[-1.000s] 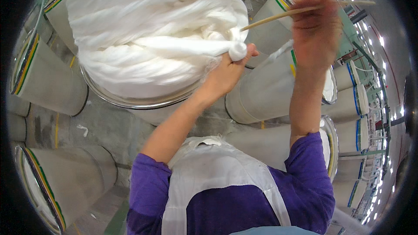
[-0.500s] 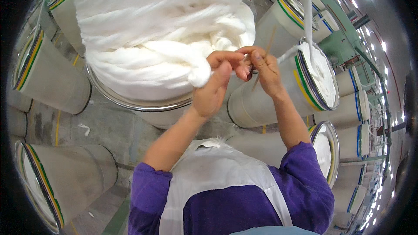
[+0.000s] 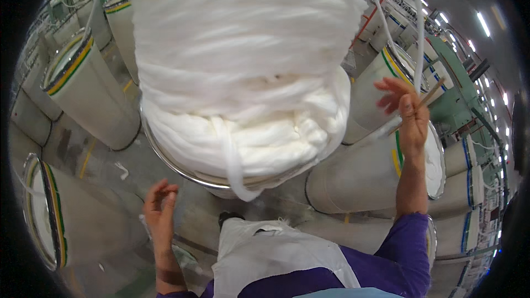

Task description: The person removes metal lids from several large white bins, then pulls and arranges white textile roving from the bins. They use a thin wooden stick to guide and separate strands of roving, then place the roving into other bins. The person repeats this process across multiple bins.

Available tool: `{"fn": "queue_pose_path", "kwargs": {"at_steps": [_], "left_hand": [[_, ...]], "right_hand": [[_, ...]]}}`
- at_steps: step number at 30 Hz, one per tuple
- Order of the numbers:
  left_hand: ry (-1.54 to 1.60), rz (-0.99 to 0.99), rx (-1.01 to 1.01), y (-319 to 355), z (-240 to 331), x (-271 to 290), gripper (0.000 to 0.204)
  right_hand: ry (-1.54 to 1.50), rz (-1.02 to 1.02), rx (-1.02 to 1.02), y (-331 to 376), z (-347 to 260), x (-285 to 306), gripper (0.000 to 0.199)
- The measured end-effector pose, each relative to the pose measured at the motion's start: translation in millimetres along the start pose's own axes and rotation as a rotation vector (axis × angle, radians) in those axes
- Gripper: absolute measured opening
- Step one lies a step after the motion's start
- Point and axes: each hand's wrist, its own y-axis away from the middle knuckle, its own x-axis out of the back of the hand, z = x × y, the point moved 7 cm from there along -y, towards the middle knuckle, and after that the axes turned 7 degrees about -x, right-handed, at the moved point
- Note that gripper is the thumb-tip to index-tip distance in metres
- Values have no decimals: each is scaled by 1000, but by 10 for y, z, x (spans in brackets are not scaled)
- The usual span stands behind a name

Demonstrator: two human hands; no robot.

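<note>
Left hand (image 3: 160, 204): low, well apart from the fibre; palm partly open, fingers loosely curled, nothing seen in its grip. In my view it stands beside a pale can (image 3: 99, 218) with a green and yellow band.

Right hand (image 3: 409, 118): raised, fingers parted and somewhat blurred, thumb against a thin wooden stick (image 3: 434, 91), which it holds at a slant. Pale can (image 3: 353, 182) behind and below it.

White fibre pile (image 3: 243, 72): between the hands and ahead of them, heaped in folded layers well above the metal rim (image 3: 185, 175) of its can. Small dark speck on the front face. One loose white strand (image 3: 231, 160) hangs down the front, over the rim, its lower end curled to the right.

Floor (image 3: 182, 196): grey, white scrap (image 3: 122, 171) lying at left. Person wears a white apron (image 3: 281, 259) over purple.
</note>
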Motion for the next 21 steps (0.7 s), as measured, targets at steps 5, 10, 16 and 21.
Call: {"fn": "queue_pose_path", "kwargs": {"at_steps": [5,10,16,21], "left_hand": [[-94,13,-774,-1097,1299,-11,37],[-214,-6,-1224,-2157,2259,-407,38],[-364,-317,-1355,-2316,1823,-729,34],[-241,-349,-1264,-1653,1168,-747,28]], "right_hand": [[282,43,345,-1003,-789,-367,43],[335,-278,91,-1545,-703,-879,58],[447,-529,-28,-622,-230,-1273,46],[538,-576,-36,-46,-95,-1333,47]]}}
